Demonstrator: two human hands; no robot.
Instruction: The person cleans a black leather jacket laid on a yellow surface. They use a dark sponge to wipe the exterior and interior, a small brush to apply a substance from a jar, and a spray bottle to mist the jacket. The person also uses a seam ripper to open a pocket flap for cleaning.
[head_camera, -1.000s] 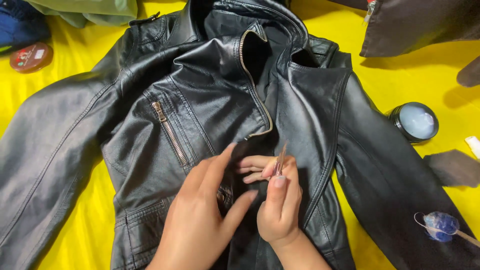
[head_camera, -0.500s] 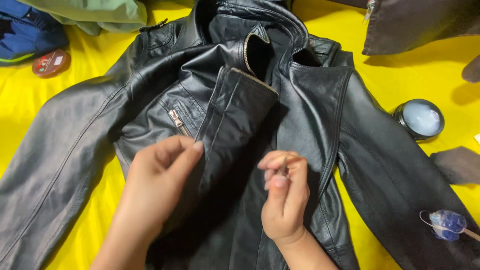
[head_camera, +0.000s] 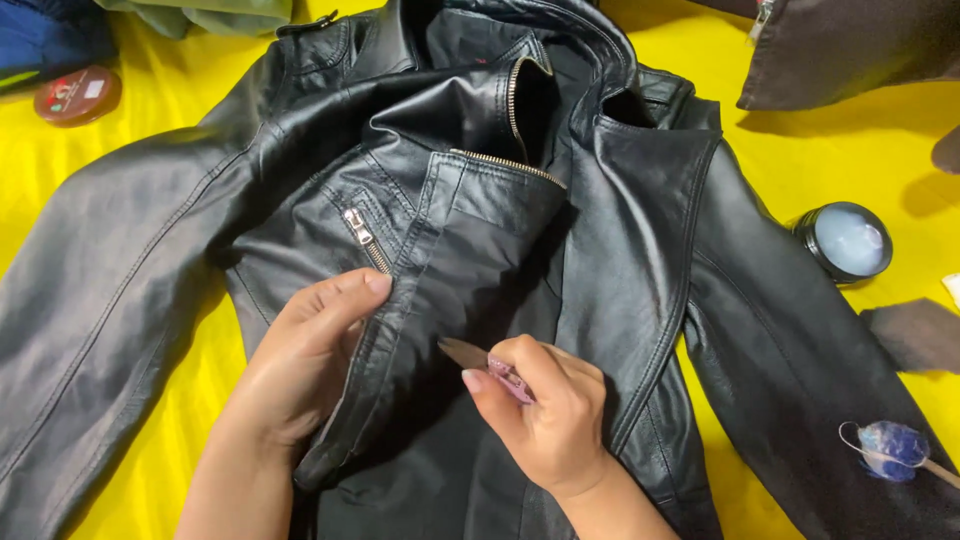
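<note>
A black leather jacket lies spread face up on a yellow cloth. Its left front panel is folded back along the zip, lining showing. My left hand presses flat on the folded edge just below the chest pocket zip. My right hand sits beside it at the jacket's middle, fingers closed around a small flat tool with a pinkish handle and a tan tip that points toward the fold.
An open round tin of pale paste sits right of the jacket sleeve. A blue applicator on a stick lies lower right, a dark cloth scrap between them. A red round tin rests upper left. A brown garment lies upper right.
My left hand has turned the front panel farther back and moved down onto its folded edge. My right hand has shifted the small tool toward the fold.
</note>
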